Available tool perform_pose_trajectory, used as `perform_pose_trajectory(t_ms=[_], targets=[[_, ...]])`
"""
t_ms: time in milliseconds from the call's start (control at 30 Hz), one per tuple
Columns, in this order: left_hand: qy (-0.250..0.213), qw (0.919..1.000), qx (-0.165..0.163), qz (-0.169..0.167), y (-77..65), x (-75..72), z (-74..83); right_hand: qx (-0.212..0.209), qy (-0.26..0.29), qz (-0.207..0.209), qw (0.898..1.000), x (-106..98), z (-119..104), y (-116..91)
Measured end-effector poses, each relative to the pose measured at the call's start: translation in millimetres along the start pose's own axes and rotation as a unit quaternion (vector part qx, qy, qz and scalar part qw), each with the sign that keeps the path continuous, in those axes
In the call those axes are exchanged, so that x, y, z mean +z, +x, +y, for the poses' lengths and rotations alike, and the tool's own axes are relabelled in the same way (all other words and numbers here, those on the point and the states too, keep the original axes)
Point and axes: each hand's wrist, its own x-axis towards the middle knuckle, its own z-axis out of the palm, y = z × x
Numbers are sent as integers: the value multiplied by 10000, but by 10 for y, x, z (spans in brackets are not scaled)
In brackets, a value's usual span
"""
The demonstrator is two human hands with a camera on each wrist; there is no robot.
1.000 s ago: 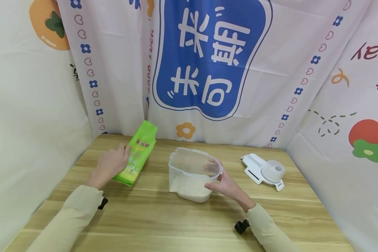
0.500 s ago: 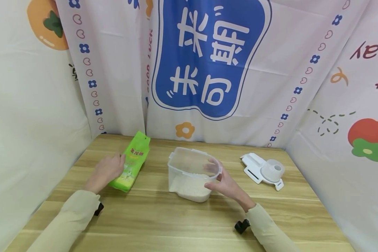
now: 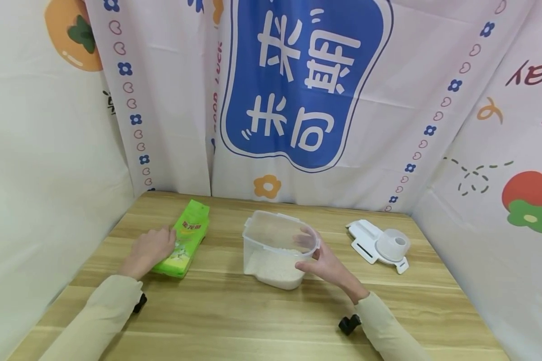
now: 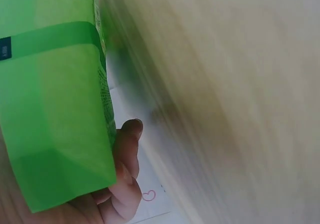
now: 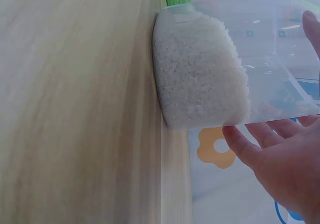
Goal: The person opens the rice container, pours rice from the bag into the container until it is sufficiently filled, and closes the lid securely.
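Note:
My left hand point(image 3: 148, 249) grips a green bag point(image 3: 187, 240) with red lettering by its near left side, at the left of the table. In the left wrist view the bag's green end point(image 4: 65, 154) shows, with curled fingers point(image 4: 129, 154) behind its edge. My right hand point(image 3: 327, 265) holds the right end of a clear open-topped plastic box point(image 3: 258, 240), thumb in front and fingers behind. White rice point(image 5: 200, 69) fills the lower part of the box, which stands on the table. The contents of the bag are hidden.
A white lid point(image 3: 363, 235) with a clear round cup point(image 3: 393, 244) on it lies at the table's right. Printed cloth point(image 3: 180, 125) hangs behind and along both sides of the wooden table point(image 3: 253, 326).
My left hand has lowered the green bag and brought it slightly left and nearer. My right hand keeps its hold on the box, which has not moved.

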Motion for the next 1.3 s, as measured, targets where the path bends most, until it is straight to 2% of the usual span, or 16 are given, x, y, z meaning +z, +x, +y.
perform_pose_trajectory(t_ms=[167, 333, 533, 700, 933, 1100, 1300], targets=[[140, 9999, 46, 86, -2, 9, 2, 37, -62, 18, 10000, -5, -3, -3], [273, 9996, -6, 3, -13, -4, -5, 63, -99, -50, 9999, -9, 3, 12], [478, 9985, 143, 203, -38, -102, 27, 152, -179, -174, 9996, -32, -15, 25], [642, 9975, 137, 247, -69, -207, 106, 165, -349, -349, 9986, -75, -50, 41], [765, 9959, 270, 409, -102, -356, 332, 308, -606, -522, 9963, -154, -129, 48], [794, 9939, 556, 530, -152, -427, 564, 494, -719, -609, 9943, -207, -188, 42], [853, 9871, 1035, 879, -245, -405, 802, 629, -646, -752, 9931, -263, -212, 39]])
